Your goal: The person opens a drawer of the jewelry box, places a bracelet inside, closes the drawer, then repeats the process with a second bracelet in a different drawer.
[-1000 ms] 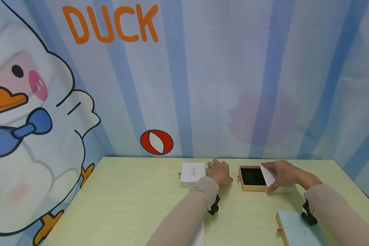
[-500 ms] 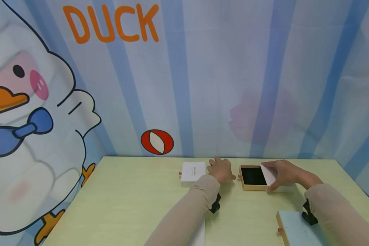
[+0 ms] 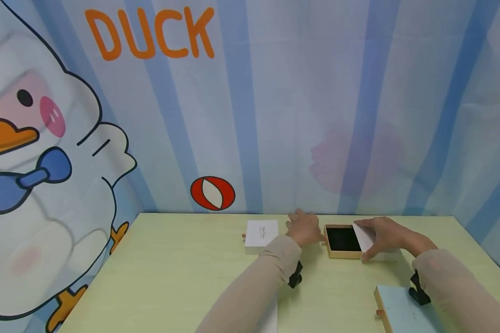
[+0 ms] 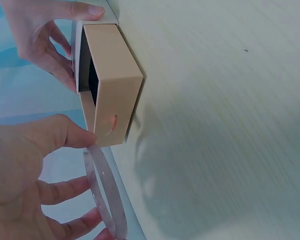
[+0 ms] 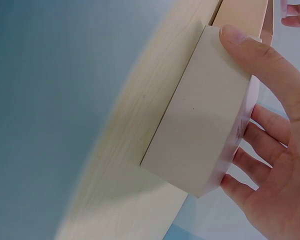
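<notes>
My left hand [image 3: 304, 228] pinches a pale, translucent bangle [image 4: 106, 192] between thumb and fingers, close to the pull-tab end of a drawer box. That box's tan tray [image 3: 344, 254], with a black lining [image 3: 342, 239], is slid partly out of its white sleeve [image 5: 190, 115]. With thumb and fingers on opposite sides, my right hand [image 3: 385, 236] grips the sleeve as it lies on the table. The bangle is hidden behind the left hand in the head view. A small ribbon tab [image 4: 113, 125] shows on the tray's end.
Left of my left hand stands a closed white box [image 3: 261, 237]. A light blue box [image 3: 408, 310] lies near my right forearm at the front. Under the left forearm, a white object [image 3: 268, 317] is partly hidden. A printed curtain [image 3: 296, 115] rises behind the table [image 3: 183, 268].
My left hand has moved a little to the right, away from the closed white box and towards the half-open one. The right hand and the boxes have stayed where they were.
</notes>
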Demonstrator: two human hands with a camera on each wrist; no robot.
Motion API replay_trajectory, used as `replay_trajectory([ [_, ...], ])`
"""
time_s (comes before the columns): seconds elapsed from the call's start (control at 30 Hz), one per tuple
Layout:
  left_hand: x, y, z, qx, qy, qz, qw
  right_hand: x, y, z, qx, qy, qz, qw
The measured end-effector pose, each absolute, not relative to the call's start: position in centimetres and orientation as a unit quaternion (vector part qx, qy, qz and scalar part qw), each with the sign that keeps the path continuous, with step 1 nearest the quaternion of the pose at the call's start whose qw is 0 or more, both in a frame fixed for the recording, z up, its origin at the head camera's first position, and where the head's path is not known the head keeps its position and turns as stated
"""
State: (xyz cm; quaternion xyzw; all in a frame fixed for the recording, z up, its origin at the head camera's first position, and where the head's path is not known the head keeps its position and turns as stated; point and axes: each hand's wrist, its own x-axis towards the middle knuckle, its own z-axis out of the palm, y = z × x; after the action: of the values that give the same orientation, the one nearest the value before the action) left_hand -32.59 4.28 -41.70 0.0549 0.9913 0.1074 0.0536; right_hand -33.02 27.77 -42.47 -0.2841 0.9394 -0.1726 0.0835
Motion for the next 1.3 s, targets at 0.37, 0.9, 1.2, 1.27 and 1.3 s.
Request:
replay_trajectory([
  [0.37,-32.4,5.5,-41.5,0.079,0.99,0.101,0.05,-33.1,27.8,-42.4,-0.277,0.94,-0.179,0.091],
  [0.9,-31.4,6.8,-40.7,0.127,0.988,0.084,0.028,-33.1,28.0,-42.4,-0.276,0.937,-0.191,0.099],
  [1.2,-31.2,7.4,-41.1,0.14,0.985,0.097,0.02,-33.2,27.9,-42.4,-0.275,0.938,-0.185,0.103],
  [1.27,-31.2,7.6,-41.1,0.14,0.986,0.093,0.02,-33.2,28.0,-42.4,-0.277,0.938,-0.183,0.101],
  [1.3,-31.2,7.7,-41.1,0.139,0.986,0.09,0.02,-33.2,28.0,-42.3,-0.278,0.938,-0.182,0.1],
])
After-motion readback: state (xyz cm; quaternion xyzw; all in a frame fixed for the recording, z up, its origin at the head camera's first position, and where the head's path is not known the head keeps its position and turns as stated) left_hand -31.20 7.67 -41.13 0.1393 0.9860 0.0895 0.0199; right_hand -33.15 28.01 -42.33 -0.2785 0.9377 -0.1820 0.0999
